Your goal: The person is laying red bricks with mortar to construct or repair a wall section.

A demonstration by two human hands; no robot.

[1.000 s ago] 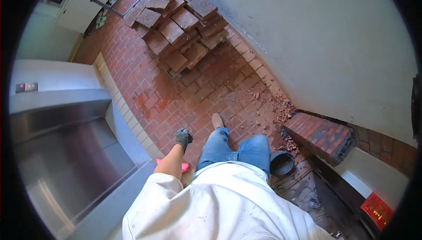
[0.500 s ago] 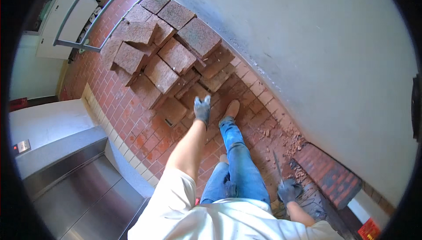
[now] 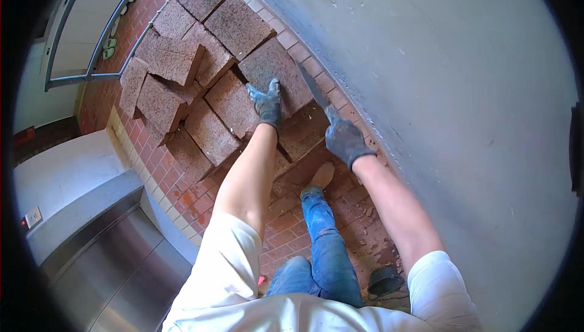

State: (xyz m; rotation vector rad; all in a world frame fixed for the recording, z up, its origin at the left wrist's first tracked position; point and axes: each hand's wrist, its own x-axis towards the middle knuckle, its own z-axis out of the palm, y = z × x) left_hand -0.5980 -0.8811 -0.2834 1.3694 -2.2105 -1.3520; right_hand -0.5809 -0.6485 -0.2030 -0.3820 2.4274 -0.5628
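Note:
My left hand [image 3: 266, 101], in a grey work glove, reaches over the stacked rough reddish-brown blocks. Its fingers are spread at the near left edge of a large block [image 3: 274, 67] and seem to touch it; nothing shows in its grasp. Closed around the handle of a long, flat-bladed metal knife [image 3: 312, 84], my gloved right hand [image 3: 348, 140] is between the pile and the wall. The blade points away from me, alongside that block's right side. Beside it lies another block [image 3: 234, 101], partly covered by my left hand.
A pale wall [image 3: 438, 89] runs along the right. Metal railing [image 3: 97, 67] stands at the far left, with steel elevator doors [image 3: 121, 271] nearer. My foot [image 3: 322, 175] is close to the pile on red tile flooring [image 3: 277, 228]. A dark tub [image 3: 384, 280] sits near rubble.
My right hand has brought the knife from low at the right up to the block pile. My left hand has moved forward onto the blocks, and my view has shifted closer to them.

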